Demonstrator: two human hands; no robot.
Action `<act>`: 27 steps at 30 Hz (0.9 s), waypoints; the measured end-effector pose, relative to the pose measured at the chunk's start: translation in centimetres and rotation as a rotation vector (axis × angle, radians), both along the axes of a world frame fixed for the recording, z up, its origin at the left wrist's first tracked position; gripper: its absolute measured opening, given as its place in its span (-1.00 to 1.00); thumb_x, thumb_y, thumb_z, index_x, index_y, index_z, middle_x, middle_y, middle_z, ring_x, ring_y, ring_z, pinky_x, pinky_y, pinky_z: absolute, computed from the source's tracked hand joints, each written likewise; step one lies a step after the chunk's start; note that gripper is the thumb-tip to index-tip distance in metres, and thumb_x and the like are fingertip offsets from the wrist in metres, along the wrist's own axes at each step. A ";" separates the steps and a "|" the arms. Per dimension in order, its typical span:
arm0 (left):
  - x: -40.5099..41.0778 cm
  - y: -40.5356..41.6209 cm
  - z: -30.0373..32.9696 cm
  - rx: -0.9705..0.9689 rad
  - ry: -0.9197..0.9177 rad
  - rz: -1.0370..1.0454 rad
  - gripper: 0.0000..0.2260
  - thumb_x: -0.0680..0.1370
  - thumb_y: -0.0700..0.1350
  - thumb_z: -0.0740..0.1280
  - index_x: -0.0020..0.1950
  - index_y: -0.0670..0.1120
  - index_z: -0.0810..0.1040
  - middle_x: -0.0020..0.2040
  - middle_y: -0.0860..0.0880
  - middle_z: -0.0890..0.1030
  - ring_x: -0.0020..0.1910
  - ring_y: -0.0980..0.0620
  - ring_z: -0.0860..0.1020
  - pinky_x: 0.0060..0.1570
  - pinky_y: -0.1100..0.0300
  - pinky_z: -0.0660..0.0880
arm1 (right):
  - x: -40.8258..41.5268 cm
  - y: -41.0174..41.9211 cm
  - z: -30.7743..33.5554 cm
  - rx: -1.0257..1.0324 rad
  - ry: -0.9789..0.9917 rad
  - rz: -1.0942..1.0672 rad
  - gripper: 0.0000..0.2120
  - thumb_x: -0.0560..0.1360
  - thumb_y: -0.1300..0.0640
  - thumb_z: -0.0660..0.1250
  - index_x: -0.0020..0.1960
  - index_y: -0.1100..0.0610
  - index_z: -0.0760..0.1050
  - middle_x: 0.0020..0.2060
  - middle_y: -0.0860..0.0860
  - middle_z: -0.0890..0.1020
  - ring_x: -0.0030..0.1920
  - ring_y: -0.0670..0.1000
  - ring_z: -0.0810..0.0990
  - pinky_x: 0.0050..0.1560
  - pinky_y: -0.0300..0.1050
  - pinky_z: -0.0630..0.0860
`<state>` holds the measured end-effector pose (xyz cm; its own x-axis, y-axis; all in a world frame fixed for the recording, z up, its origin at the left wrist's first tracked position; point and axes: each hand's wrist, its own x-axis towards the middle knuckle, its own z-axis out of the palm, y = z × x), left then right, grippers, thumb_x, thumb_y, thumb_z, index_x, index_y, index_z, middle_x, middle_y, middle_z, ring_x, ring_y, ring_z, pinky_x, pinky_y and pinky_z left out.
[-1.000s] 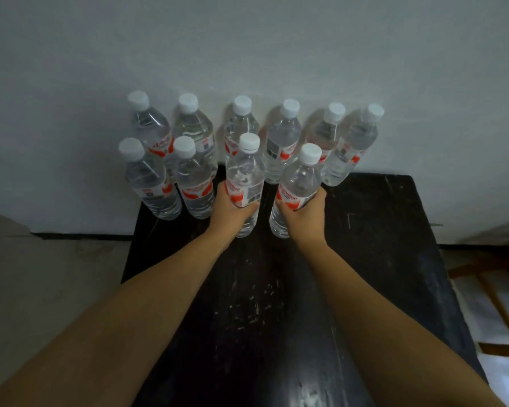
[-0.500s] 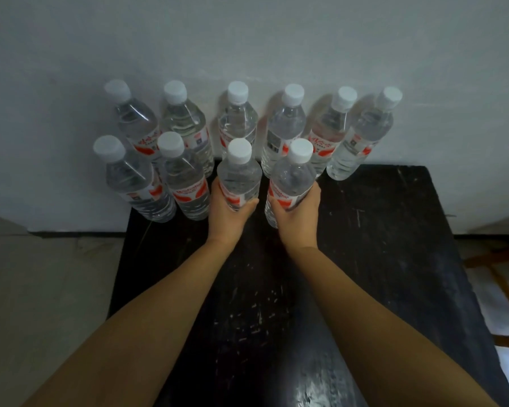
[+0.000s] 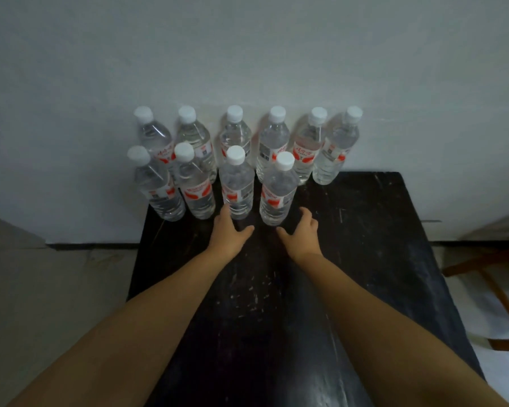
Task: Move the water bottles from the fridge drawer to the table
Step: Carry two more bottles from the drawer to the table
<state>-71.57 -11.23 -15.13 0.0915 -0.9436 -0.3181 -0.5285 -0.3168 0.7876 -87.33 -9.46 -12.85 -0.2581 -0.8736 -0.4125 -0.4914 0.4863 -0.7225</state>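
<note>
Ten water bottles (image 3: 237, 183) upright at desk (image 3: 379, 230) far edge, against wall. Left hand (image 3: 228, 236), right hand (image 3: 301, 235): grip released, fingers loose, just withdrawn from front pair. Delivery complete; next fridge trip likely.

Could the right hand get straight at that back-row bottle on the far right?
Probably yes. The right hand is open and holds nothing, and the table between it and the far-right bottle is bare. The front-row bottle stands off to the left of that path.
</note>
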 end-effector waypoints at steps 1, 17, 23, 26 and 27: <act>0.1 0.4 0.4 0.039 -0.053 -0.066 -0.30 0.49 -0.06 0.44 0.53 -0.09 0.17 0.46 -0.14 0.31 0.44 -0.10 0.33 0.36 0.09 0.31 | -0.3 0.4 0.2 0.023 0.031 0.030 -0.31 0.52 0.12 0.36 0.52 0.10 0.08 0.47 0.17 0.13 0.44 0.19 0.26 0.40 0.10 0.33; -5.7 17.7 5.6 -0.004 -0.671 -0.549 -0.75 0.58 -0.05 0.25 0.23 -0.06 0.53 0.21 -0.10 0.50 0.22 -0.11 0.46 0.17 -0.02 0.45 | -6.7 18.5 2.7 0.125 0.528 0.478 -0.65 0.61 0.08 0.13 0.35 0.17 0.36 0.28 0.17 0.42 0.28 0.21 0.41 0.23 0.10 0.43; -9.5 22.3 6.3 -0.048 -0.693 -0.807 -0.74 0.58 -0.04 0.25 0.25 -0.05 0.52 0.23 -0.10 0.49 0.23 -0.11 0.46 0.20 -0.01 0.44 | -9.9 27.6 3.1 0.132 0.533 0.190 -0.64 0.62 0.03 0.12 0.36 0.14 0.34 0.28 0.16 0.42 0.28 0.21 0.42 0.19 0.11 0.44; -11.8 25.9 6.2 -0.094 -0.685 -0.963 -0.74 0.58 -0.04 0.26 0.26 -0.04 0.52 0.23 -0.08 0.50 0.21 -0.08 0.49 0.20 -0.01 0.47 | -10.7 33.6 3.1 0.158 0.500 -0.010 -0.65 0.62 0.03 0.12 0.36 0.14 0.35 0.27 0.15 0.43 0.25 0.20 0.46 0.17 0.07 0.45; -12.4 27.2 6.2 -0.099 -0.683 -1.011 -0.74 0.58 -0.04 0.26 0.26 -0.04 0.51 0.22 -0.07 0.50 0.20 -0.07 0.50 0.20 -0.02 0.48 | -10.8 35.5 3.0 0.162 0.495 -0.061 -0.65 0.62 0.03 0.12 0.35 0.13 0.36 0.26 0.15 0.44 0.23 0.19 0.47 0.16 0.07 0.46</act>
<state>-84.00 15.93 -8.89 -0.5765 -0.7041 -0.4145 -0.8161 0.5211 0.2498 -98.09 26.04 -9.83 -0.5047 -0.7862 -0.3566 -0.7226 0.6108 -0.3238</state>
